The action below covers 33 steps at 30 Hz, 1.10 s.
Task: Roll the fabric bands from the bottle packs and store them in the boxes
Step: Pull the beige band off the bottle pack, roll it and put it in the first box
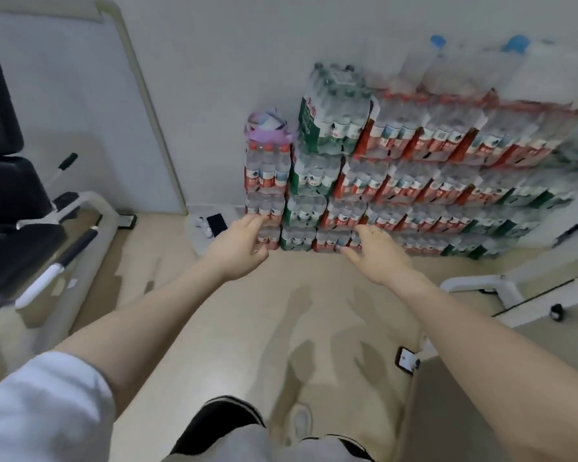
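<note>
Shrink-wrapped bottle packs (414, 181) with red and green labels are stacked in several rows against the white wall. A loose heap of purple and white fabric bands (267, 128) lies on top of the narrow leftmost stack. Both my arms reach forward over the floor. My left hand (241, 245) is held out with relaxed fingers in front of the lower left packs and holds nothing. Beside it, my right hand (377, 255) is spread open in front of the bottom row, also with nothing in it. No box shows in this view.
A black chair (10, 208) with white arms stands at the left. A white board (80, 105) leans on the wall. A dark phone (217, 224) lies on the floor by the packs. A white table leg (491, 285) is at the right. Large water bottles (427, 68) stand on the stack.
</note>
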Tool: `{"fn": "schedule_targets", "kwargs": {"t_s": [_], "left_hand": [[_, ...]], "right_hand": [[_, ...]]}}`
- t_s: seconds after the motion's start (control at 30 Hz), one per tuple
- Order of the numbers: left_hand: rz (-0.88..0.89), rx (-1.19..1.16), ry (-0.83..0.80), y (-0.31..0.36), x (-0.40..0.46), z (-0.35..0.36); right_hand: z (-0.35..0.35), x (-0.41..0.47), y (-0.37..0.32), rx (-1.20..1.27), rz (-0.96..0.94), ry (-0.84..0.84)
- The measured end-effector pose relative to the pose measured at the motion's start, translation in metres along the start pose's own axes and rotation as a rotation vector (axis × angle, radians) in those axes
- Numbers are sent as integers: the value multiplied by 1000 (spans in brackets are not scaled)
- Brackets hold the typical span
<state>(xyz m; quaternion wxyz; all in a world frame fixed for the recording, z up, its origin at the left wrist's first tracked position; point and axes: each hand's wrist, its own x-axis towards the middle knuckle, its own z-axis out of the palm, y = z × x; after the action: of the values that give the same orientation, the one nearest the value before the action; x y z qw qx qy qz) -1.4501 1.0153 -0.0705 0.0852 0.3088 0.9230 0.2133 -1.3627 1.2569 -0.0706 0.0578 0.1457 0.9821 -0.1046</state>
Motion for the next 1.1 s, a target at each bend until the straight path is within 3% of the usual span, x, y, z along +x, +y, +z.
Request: {"fn": "schedule_targets", "kwargs": {"t_s": [0.3, 0.5, 0.87, 1.1], "left_hand": [[-373, -67, 101, -95, 82, -19], [-474, -73, 142, -177, 158, -47], [-654, -161, 45, -309, 301, -87], [-562, -208, 9, -317, 403, -79]], "right_hand": [[15, 179, -57, -75, -346, -179], [34, 304, -119, -116, -523, -259], [50, 502, -202, -113, -550, -357], [34, 599, -194, -75, -490, -186]]}}
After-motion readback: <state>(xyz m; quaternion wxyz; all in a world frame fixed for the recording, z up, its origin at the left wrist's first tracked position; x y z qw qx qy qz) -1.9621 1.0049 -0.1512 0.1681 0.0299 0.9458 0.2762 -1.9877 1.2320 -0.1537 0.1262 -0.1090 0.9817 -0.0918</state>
